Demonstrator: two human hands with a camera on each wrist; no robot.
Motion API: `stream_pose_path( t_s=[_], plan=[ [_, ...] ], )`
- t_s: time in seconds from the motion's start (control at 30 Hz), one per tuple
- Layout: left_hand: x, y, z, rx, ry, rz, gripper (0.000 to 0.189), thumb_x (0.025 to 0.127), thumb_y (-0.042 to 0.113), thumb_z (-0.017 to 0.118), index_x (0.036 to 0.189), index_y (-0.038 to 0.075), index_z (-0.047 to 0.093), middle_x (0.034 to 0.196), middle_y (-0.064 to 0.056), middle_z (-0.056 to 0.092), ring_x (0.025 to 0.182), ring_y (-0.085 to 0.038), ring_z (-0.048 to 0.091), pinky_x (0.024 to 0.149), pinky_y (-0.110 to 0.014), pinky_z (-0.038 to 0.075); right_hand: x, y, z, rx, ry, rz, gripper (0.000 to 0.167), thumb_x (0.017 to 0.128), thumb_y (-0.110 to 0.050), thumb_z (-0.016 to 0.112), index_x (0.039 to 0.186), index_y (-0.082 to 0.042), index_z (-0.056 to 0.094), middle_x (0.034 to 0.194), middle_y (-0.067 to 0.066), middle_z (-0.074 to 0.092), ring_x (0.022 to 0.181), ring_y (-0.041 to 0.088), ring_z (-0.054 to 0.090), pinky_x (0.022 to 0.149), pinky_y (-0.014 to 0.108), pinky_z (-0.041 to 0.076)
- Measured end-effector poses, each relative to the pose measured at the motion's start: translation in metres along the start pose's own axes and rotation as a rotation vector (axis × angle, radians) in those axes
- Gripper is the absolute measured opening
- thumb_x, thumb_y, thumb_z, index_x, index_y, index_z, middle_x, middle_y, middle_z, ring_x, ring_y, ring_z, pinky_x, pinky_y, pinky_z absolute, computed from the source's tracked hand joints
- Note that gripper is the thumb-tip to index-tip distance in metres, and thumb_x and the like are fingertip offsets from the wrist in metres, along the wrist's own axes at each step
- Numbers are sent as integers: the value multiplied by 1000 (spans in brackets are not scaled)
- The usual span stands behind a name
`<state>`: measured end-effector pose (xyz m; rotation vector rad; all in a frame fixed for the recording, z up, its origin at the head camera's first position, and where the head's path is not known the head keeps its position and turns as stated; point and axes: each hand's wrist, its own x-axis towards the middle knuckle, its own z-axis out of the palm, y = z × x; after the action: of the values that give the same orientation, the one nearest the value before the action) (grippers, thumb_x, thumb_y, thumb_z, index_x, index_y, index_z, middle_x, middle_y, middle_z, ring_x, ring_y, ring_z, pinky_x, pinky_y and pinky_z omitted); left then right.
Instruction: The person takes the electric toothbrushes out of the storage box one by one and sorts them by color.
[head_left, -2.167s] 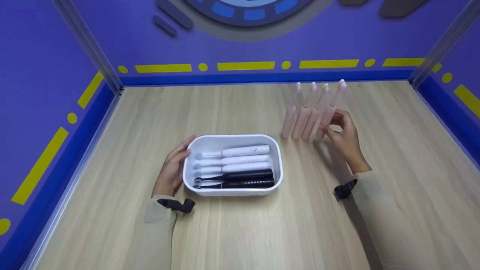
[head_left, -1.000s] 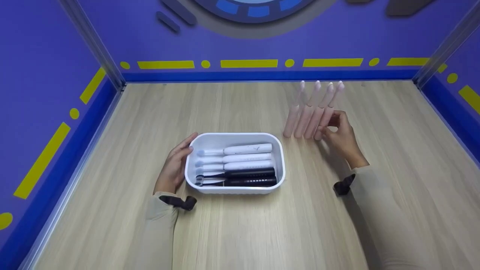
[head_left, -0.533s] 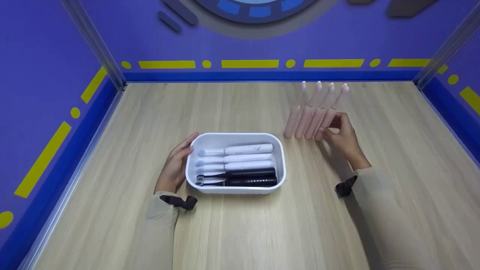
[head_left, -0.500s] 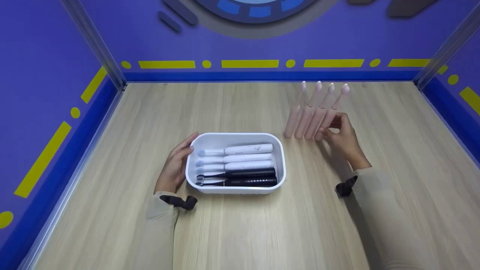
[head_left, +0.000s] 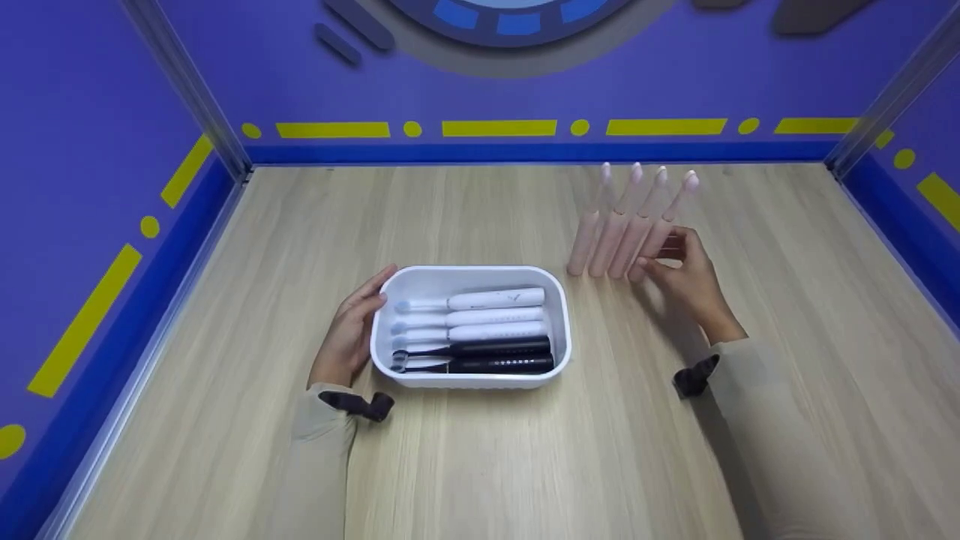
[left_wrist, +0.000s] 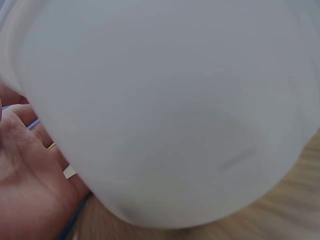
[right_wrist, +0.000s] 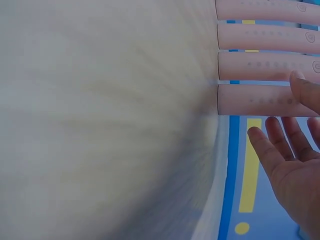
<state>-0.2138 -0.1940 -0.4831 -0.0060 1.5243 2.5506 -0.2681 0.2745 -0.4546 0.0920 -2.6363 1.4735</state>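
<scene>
At the right, several pink electric toothbrushes stand upright in a close row, heads up. My right hand pinches the handle of the rightmost pink toothbrush; its thumb lies on the button face in the right wrist view, with the lower fingers spread below the handle. My left hand holds the left end of a white plastic tub, thumb at the rim and fingers along the outer wall. Inside lie white electric toothbrushes and black electric toothbrushes, heads to the left.
Everything rests on a light wood-grain table. Blue-purple panels with yellow markings stand behind and at both sides. The tub sits just left of and in front of the pink row.
My right hand has brought the rightmost pink toothbrush left, up against the row, and its head has shifted slightly. My left hand and the tub stay in place; the head view moved a little.
</scene>
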Motion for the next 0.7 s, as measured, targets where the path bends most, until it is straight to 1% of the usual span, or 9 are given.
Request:
stream_pose_path(
  t_s=[0.1,0.17,0.33,0.43,0.6,0.7],
  plan=[
    [0,0,0,-3,0,0,50,98,-1,35,148,-2,29,156,-10,30,143,-20,27,121,-35,19,-1,1,0,2,2,2,67,90,-24,67,142,-1,31,130,17,50,122,28,48,99,32,47],
    [0,0,0,-2,1,1,50,98,-1,35,148,-2,29,156,-10,30,143,-20,28,120,-35,20,-2,1,0,4,6,5,68,90,-27,67,142,-2,32,130,16,51,122,28,48,98,31,47],
    [0,-1,0,0,8,0,50,98,-1,36,148,-2,30,155,-10,32,141,-19,31,120,-35,21,-5,2,0,36,27,-12,71,88,-33,68,143,-4,32,131,13,49,119,23,49,92,17,48],
    [0,-1,0,-3,12,-6,50,98,-1,36,148,-1,31,154,-9,33,139,-18,33,119,-35,23,-7,1,-1,67,44,-32,71,88,-30,69,143,-4,33,131,13,49,117,21,50,85,9,46],
    [0,-1,-1,-4,19,-8,50,98,-1,36,148,-1,32,154,-9,34,140,-17,33,119,-34,23,-10,-4,-3,95,87,-46,67,89,-21,68,144,-4,33,128,12,52,114,23,52,83,8,45],
    [0,-1,-1,4,21,-6,50,98,-1,37,147,-1,33,154,-9,34,141,-18,32,120,-34,22,-14,-14,-5,107,110,-57,64,90,-14,66,143,-1,33,126,13,53,113,27,53,82,7,45]
  ],
)
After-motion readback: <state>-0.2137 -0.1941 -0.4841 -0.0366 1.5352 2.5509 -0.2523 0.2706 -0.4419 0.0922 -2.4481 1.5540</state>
